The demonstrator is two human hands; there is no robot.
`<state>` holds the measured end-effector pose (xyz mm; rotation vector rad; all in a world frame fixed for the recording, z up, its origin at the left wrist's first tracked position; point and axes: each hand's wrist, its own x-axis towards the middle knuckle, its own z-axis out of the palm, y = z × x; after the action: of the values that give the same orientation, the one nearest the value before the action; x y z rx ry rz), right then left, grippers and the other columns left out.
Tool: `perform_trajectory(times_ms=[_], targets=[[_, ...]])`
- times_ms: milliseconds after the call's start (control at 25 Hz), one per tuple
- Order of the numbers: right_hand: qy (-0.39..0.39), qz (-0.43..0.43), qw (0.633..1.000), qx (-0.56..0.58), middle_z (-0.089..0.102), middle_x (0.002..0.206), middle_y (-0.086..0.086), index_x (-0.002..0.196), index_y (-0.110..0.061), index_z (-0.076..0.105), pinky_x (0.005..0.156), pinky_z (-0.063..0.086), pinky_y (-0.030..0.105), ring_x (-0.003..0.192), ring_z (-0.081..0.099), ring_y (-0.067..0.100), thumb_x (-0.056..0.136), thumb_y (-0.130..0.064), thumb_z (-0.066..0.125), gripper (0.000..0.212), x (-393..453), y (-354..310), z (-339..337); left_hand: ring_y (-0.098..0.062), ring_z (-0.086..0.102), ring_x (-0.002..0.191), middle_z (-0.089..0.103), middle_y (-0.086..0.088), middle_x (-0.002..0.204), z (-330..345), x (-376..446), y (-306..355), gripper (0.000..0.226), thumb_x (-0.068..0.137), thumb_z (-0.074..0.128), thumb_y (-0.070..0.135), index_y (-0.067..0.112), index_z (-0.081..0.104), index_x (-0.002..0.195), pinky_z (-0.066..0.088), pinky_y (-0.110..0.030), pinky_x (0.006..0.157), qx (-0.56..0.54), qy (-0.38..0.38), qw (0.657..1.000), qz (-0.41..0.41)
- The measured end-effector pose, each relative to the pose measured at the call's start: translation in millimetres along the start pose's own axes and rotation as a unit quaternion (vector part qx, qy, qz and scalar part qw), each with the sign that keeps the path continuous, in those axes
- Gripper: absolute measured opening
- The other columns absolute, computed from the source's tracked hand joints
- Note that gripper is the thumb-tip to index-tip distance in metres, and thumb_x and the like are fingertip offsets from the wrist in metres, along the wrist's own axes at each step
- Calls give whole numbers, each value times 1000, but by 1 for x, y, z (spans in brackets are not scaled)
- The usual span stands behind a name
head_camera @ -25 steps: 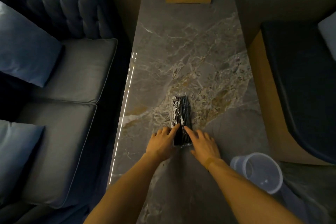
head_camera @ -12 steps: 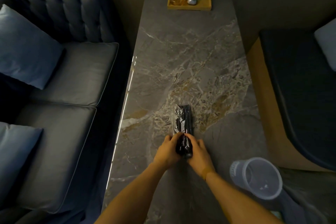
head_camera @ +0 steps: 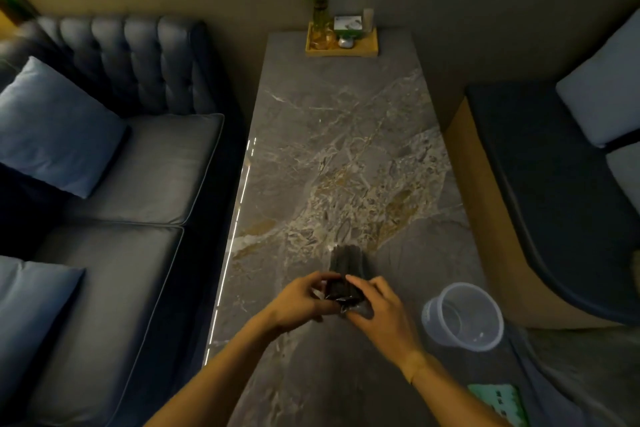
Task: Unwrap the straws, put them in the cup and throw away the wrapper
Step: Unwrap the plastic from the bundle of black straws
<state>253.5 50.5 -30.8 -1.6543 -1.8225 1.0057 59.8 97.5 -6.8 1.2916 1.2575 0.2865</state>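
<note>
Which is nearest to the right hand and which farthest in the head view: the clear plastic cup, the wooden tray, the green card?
From the right hand:
1. Clear plastic cup, just to its right on the table's near right part.
2. Green card, nearer the camera, at the bottom right edge of the view.
3. Wooden tray, at the table's far end by the wall.
</note>
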Motion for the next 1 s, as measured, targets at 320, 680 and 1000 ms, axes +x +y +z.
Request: perform_trajectory(times_ms=[320,680,1000], targets=[[78,-6,990,115,61,93,1,92,-18,66,71,53,29,85,63,13,78,-45,71,31,-5,-42,-43,-7,61,67,70,-5,86,11,-43,30,39,81,59,64,32,66,101,52,-27,62,1,66,992,110],[-107,187,897,385,73,111,8,115,-18,64,94,54,31,108,67,21,86,-14,68,29,-37,4,-8,3,47,54,55,16,57,57,-40,-31,11,88,64,46,40,66,79,42,-24,59,36,28,998,44],[-119,307,841,429,64,124,18,129,-6,53,105,46,45,113,60,28,88,6,57,43,-66,36,28,-20,55,112,42,0,135,104,-44,-74,61,85,63,46,27,38,138,53,-38,85,279,159,947,21]])
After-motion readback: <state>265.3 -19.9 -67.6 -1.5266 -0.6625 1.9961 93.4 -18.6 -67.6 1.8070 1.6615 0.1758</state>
